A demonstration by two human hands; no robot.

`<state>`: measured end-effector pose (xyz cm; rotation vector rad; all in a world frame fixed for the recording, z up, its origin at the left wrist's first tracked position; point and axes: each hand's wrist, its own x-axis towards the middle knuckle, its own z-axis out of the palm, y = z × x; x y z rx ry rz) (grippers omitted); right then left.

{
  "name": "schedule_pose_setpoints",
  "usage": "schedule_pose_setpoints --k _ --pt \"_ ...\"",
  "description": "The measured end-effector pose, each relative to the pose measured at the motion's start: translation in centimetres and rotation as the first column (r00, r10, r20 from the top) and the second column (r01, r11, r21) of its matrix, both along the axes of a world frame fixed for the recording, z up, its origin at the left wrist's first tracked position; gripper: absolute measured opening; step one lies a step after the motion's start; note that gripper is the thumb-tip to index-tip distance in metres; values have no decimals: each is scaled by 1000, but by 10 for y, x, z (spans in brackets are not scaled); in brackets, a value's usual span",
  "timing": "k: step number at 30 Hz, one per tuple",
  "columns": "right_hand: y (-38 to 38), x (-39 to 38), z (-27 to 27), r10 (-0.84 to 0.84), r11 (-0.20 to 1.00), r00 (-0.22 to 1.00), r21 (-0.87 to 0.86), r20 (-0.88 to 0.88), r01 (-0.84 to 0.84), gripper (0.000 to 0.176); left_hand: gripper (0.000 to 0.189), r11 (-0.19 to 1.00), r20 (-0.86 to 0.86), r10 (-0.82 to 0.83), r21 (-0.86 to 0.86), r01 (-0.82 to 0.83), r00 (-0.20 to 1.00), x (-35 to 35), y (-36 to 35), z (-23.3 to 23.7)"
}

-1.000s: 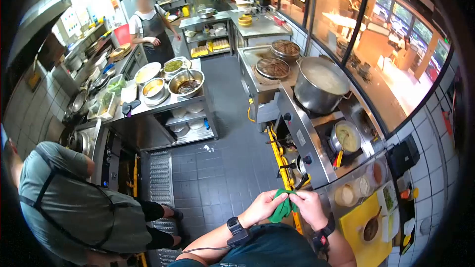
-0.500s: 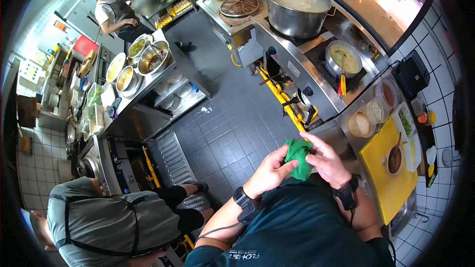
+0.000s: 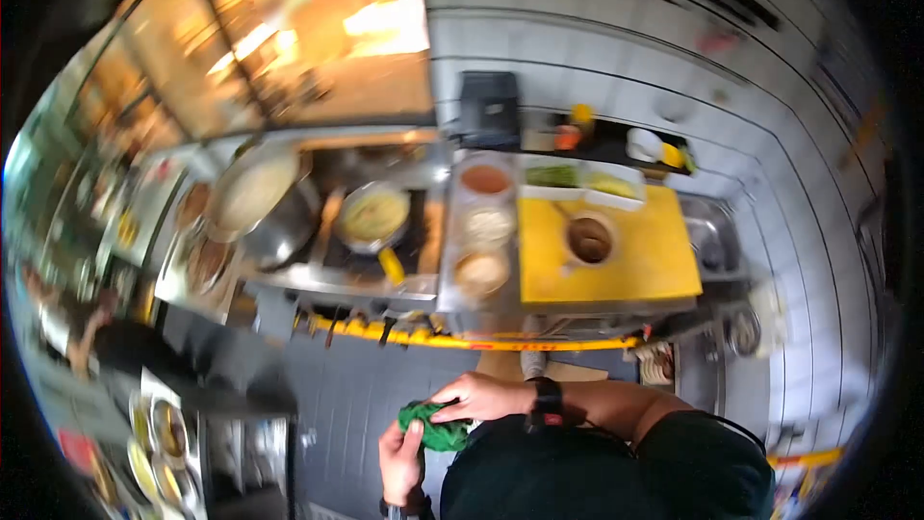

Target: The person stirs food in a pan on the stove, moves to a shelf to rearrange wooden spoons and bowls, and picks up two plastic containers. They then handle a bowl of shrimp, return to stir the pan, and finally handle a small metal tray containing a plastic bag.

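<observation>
A crumpled green cloth (image 3: 445, 433) is held in front of my dark shirt, low in the head view. My left hand (image 3: 399, 462) grips its left side, thumb pressed on it. From above, my right hand (image 3: 486, 397) reaches over the cloth with its fingers closed on the upper edge. Dark bands circle both wrists. Both hands are over the floor, apart from the counter, where a yellow cutting board (image 3: 635, 260) lies with a bowl of brown contents (image 3: 590, 240) on it.
A large stockpot (image 3: 279, 231) and a pan with a yellow handle (image 3: 373, 217) stand on the stove at left. Several tubs, among them one of red-brown contents (image 3: 485, 179), line the counter. A sink (image 3: 710, 236) is at right. A yellow pipe (image 3: 452, 337) runs along the front.
The view has swung right, toward the counter and tiled wall, and is blurred. Both hands keep hold of the green cloth; my right hand now lies over its top.
</observation>
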<state>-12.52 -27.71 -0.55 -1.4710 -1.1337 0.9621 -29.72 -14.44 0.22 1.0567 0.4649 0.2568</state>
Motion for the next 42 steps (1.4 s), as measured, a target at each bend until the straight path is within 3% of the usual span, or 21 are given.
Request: schedule_pose_setpoints --k 2,4,6,9,12,16,19,22,23,24,25,26,28,30,32,33,34,36,37,39,42 --pt "-21 16 13 -95 995 995 -10 -14 95 29 30 985 138 -168 51 162 976 22 -7 9" --pt "-50 25 23 -263 964 950 -10 -169 265 29 43 932 21 -349 110 345 937 29 -8 12" --pt "-81 45 17 -416 891 906 164 -85 424 29 37 924 59 -359 166 345 932 56 -25 42" --pt "-148 75 44 -636 765 724 -93 -265 638 28 39 910 47 -396 156 384 917 89 -39 55" --pt "-219 105 42 -810 480 378 -137 -449 867 26 33 939 112 -344 26 343 932 114 -43 28" --pt "-309 162 44 -827 334 322 58 -461 941 24 43 943 4 -333 0 333 943 131 -57 23" --pt "-356 208 33 -928 137 160 92 -336 986 23 38 964 -12 -262 -54 261 965 150 -68 -2" --pt "-403 263 -28 -958 184 184 21 -222 983 41 31 987 -53 -135 -96 129 989 173 -89 -5" --pt "-409 276 -45 -948 191 196 -44 251 981 55 32 986 -72 -132 -110 124 989 185 -96 -6" --pt "-417 289 -67 -721 170 187 -91 667 981 70 33 985 -90 -132 -123 121 987 199 -102 -5" --pt "-427 303 -102 -715 76 223 -243 663 967 89 33 984 -102 -133 -131 119 986 214 -109 -2" --pt "-419 306 -104 -712 105 249 -250 656 962 89 33 988 -110 -104 -126 90 988 230 -114 -1" --pt "-402 302 -96 -994 35 16 -178 -109 983 70 35 988 -121 -90 -138 73 989 262 -123 -3" --pt "-398 298 -104 -962 69 17 -181 -274 981 63 39 977 -110 -58 -211 33 992 303 -132 -13" --pt "-402 298 -112 -774 123 -3 -155 -633 980 56 39 959 -53 -64 -281 47 997 344 -134 -32" --pt "-402 298 -107 -730 170 -10 -195 -684 966 70 33 940 -61 -61 -339 37 996 366 -135 -36" --pt "-401 297 -105 -728 178 -8 -200 -686 963 70 27 917 -66 -66 -397 34 996 388 -136 -40" --pt "-402 290 -101 -440 262 -68 -201 -895 944 59 24 865 7 -102 -493 92 995 429 -137 -50" --pt "-403 283 -95 -438 252 -69 -196 -897 948 59 23 857 8 -113 -505 102 994 448 -135 -58" --pt "-403 265 -73 -118 240 -183 -207 -976 948 66 24 868 -11 -88 -491 71 996 493 -133 -68" --pt "-406 240 -34 5 141 -301 -298 -953 944 64 38 911 -53 -77 -409 49 996 555 -136 -62"
